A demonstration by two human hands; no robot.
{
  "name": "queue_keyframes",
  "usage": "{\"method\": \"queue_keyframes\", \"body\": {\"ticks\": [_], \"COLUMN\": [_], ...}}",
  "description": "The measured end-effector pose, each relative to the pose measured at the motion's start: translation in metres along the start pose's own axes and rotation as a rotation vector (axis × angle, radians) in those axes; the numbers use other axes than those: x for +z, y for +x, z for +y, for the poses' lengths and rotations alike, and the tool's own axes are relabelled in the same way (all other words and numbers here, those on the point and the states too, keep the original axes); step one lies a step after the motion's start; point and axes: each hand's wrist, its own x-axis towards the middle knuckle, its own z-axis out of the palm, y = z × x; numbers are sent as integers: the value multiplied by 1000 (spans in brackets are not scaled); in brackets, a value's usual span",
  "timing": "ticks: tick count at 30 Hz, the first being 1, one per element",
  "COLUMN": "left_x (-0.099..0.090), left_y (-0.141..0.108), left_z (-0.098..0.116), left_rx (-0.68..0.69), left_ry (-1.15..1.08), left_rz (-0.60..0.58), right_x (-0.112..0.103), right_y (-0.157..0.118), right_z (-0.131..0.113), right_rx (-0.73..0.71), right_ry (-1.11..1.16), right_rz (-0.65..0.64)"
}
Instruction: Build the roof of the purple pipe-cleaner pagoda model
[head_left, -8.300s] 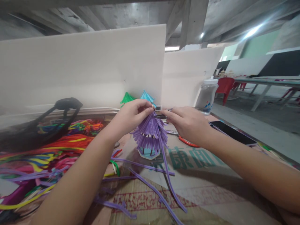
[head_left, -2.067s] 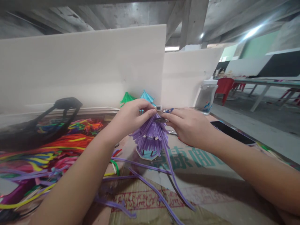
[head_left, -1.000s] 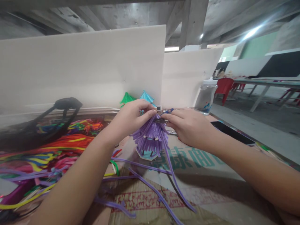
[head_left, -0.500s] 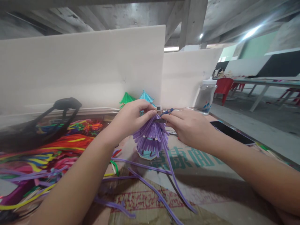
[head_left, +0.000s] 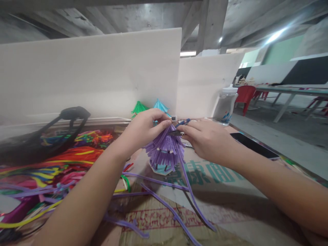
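Note:
My left hand [head_left: 156,124] pinches the peak of a small purple pavilion [head_left: 164,155] made of fuzzy pipe cleaners, with two fringed roof tiers on a pale base. My right hand [head_left: 207,138] is closed round a dark metal-tipped tool [head_left: 175,133], its tip lying across the upper roof; its exact kind is hard to make out. Near those fingers shows a blue piece [head_left: 186,121]. From the roof's right side a long purple pipe cleaner [head_left: 192,194] trails down to the tabletop. Under the right hand, a silver metal tool [head_left: 189,145] is partly hidden.
Green [head_left: 139,107] and light-blue pipe-cleaner roofs [head_left: 160,105] stand behind. Bundles of coloured pipe cleaners [head_left: 77,155] and a black strap-like object [head_left: 74,114] lie left. Loose purple stems [head_left: 166,205] cross the front. A phone [head_left: 253,146] and water bottle [head_left: 225,106] are right.

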Motion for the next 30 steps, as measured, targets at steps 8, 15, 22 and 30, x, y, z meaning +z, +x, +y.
{"method": "queue_keyframes", "body": {"ticks": [8, 15, 22, 30], "left_x": [0, -1, -2, -2], "left_y": [0, 0, 0, 0], "left_z": [2, 1, -6, -4], "left_rx": [-2, -15, -25, -22], "left_ry": [10, 9, 17, 14], "left_rz": [-2, -9, -19, -20], "right_x": [1, 1, -1, 2], "right_y": [-1, -1, -1, 0], "right_z": [-2, 1, 5, 3], "right_rx": [15, 11, -2, 2], "right_ry": [-13, 0, 3, 4], "right_rz": [-6, -8, 27, -8]}}
